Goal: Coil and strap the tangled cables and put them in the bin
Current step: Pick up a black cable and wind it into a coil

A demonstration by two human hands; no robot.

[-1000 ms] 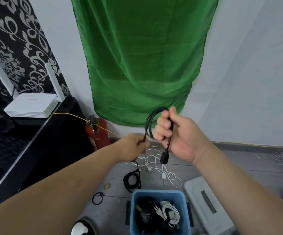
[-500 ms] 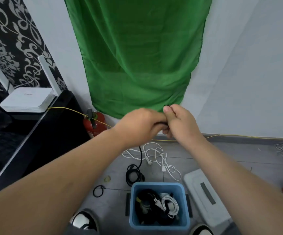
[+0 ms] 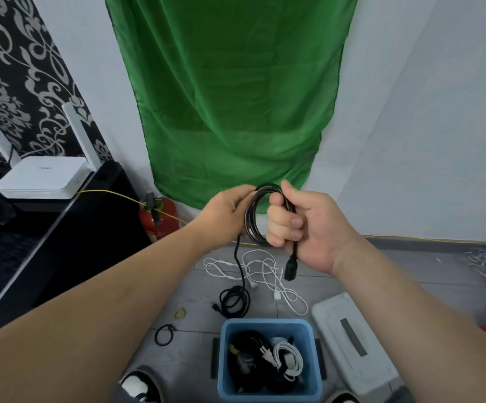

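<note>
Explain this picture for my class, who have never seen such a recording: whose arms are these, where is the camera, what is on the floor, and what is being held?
There is no machine here. A person wears a wide-angle camera on the head, looking forward and down, so the two bare arms are their own. The right hand grips a black coil of cable, with a plug hanging below the fist. The left hand steadies the coil's other side. The cable's uncoiled part drops to a loose black heap on the floor. Beside it lies a tangled white cable. Nearer the feet stands a blue bin already holding black and white cables. A white lid lies to its right.
</note>
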